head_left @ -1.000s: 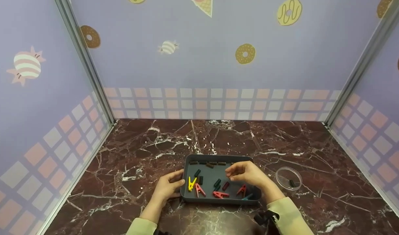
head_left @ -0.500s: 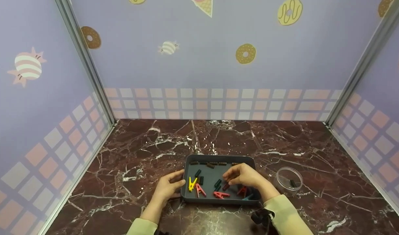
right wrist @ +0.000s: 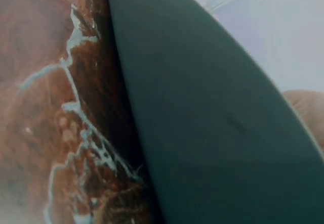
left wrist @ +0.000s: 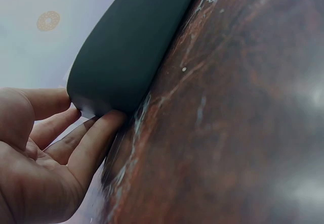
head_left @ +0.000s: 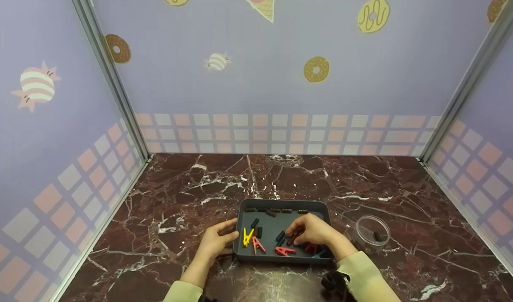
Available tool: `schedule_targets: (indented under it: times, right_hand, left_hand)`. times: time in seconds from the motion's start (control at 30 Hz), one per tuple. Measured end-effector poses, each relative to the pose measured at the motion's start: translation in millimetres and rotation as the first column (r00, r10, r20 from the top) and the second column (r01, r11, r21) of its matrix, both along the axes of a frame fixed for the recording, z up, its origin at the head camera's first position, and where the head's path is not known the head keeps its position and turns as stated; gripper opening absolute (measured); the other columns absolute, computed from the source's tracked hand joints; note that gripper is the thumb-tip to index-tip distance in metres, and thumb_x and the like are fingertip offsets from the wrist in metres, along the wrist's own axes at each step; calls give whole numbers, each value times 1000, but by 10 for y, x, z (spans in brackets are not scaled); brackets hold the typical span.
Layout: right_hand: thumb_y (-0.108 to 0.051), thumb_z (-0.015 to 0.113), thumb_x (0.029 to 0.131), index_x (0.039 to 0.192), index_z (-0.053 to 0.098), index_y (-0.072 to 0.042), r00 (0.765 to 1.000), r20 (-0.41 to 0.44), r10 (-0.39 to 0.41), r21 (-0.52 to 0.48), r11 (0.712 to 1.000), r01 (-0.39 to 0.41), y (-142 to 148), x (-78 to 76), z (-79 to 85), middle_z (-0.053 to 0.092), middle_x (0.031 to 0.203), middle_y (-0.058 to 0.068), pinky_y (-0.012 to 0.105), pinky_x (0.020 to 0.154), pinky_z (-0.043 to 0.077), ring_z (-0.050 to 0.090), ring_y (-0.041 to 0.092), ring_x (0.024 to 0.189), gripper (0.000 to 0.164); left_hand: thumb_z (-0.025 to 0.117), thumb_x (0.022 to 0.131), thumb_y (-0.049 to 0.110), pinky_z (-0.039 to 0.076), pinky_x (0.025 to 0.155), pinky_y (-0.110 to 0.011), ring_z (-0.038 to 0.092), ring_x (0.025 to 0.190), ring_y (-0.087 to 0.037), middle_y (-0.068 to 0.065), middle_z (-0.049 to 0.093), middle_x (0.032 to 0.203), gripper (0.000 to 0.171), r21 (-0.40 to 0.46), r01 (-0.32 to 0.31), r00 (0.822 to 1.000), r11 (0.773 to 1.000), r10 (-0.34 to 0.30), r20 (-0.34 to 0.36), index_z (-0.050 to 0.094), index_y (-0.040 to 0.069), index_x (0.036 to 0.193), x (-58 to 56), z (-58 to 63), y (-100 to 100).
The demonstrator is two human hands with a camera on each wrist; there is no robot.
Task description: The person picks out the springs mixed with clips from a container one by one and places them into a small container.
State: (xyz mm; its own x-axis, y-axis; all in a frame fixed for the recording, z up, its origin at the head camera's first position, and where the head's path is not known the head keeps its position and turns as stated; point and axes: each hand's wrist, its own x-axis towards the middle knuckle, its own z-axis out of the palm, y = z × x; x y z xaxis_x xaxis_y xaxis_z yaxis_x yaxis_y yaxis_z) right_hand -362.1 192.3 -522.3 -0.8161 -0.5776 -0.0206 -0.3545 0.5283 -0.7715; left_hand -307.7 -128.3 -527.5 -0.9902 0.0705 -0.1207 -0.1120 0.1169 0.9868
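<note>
In the head view, a dark grey tray (head_left: 281,259) lies on the marbled table. My left hand (head_left: 214,241) rests against its left end, thumb at the rim; the left wrist view shows the fairly straight fingers (left wrist: 96,138) touching the tray's outer wall (left wrist: 129,47). Over the tray's right half, my right hand (head_left: 314,230) pinches a small dark red cylinder (head_left: 291,240), partly hidden by the fingertips. Dark green cylinders (head_left: 280,235) lie just left of those fingers. The right wrist view is mostly tray wall (right wrist: 202,102), with little of the hand showing.
Inside the tray are a yellow clip (head_left: 247,237), red clips (head_left: 285,251) and a row of brown cylinders (head_left: 275,210) along the far wall. A clear round dish (head_left: 362,237) with one dark cylinder (head_left: 377,236) stands to the right. Patterned panels (head_left: 260,84) enclose the table.
My right hand has come down and slightly towards me onto the dark red cylinder, its fingertips closing around it. The left hand keeps its place at the tray.
</note>
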Motion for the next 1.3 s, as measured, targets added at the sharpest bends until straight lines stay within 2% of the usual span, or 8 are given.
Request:
schedule_targets:
  times: [0.23,0.57,0.93,1.3]
  right_hand:
    - [4,83,80,97,82,-9,996,-90,4,73,997,2,-25,16,-10,80,94,8,19,68,58,73,13,83,21]
    - [-6,86,80,92,84,-12,990,-141,21,66,998,-12,-1,14,-23,79,95,5,18,70,57,71,7,82,14]
    - [-12,87,81,92,84,-14,991,-136,-8,40,999,14,45,9,-14,80,96,3,17,69,55,67,2,81,12]
    - [-12,84,85,96,84,-16,992,-122,-20,-2,1000,20,130,58,116,79,99,4,17,67,55,66,-1,78,12]
  left_hand:
    - [66,98,4,67,75,-43,74,104,-30,-33,56,141,51,32,9,1000,999,-9,1,54,-2,147,3,1,-11]
    - [67,98,5,67,74,-42,75,101,-30,-32,56,142,51,29,14,1000,999,-14,1,54,-1,147,-3,-3,-17]
    - [69,98,8,67,74,-42,76,101,-33,-31,56,143,53,-7,5,1000,1000,-5,-8,53,0,148,7,-7,-15]
    - [67,99,7,67,73,-42,76,100,-33,-31,56,144,53,7,7,1000,1000,-7,4,52,0,149,1,2,-8]
